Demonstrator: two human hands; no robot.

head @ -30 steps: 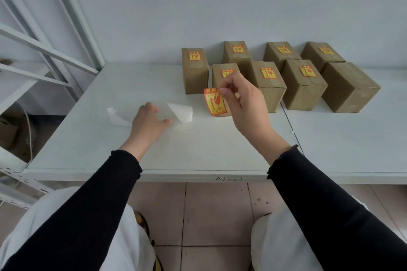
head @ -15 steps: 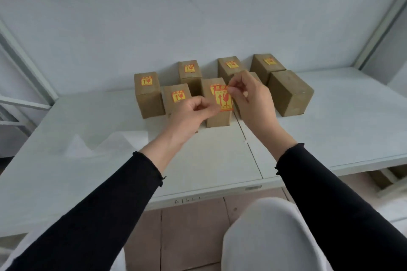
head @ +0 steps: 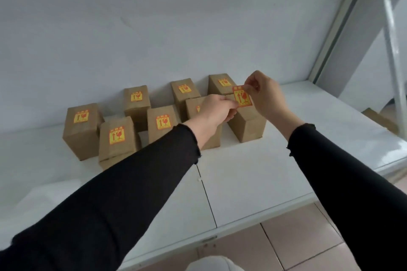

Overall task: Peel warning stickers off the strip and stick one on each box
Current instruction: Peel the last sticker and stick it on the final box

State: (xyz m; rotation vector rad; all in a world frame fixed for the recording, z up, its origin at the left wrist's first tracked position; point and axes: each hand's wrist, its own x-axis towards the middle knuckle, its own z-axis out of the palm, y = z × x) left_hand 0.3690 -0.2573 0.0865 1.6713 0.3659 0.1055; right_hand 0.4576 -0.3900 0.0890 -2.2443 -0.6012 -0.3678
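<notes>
Several brown cardboard boxes stand on the white table (head: 253, 174), most with a yellow-and-red warning sticker on top. A loose warning sticker (head: 241, 96) is stretched between my hands over the rightmost front box (head: 247, 126), whose top is mostly hidden. My right hand (head: 265, 94) pinches the sticker's top right corner. My left hand (head: 217, 110) pinches its lower left edge. Stickered boxes sit at the left (head: 80, 130), front left (head: 116, 142), middle (head: 161, 124) and along the back (head: 221, 83).
A grey wall rises right behind the boxes. A white metal shelf post (head: 394, 50) stands at the right. The table's front edge runs above a tiled floor (head: 304, 242). A seam (head: 207, 191) splits the tabletop.
Both hands carried the sticker to the right, from over the middle boxes to above the rightmost front box. The head view swung right, and the backing strip left the frame.
</notes>
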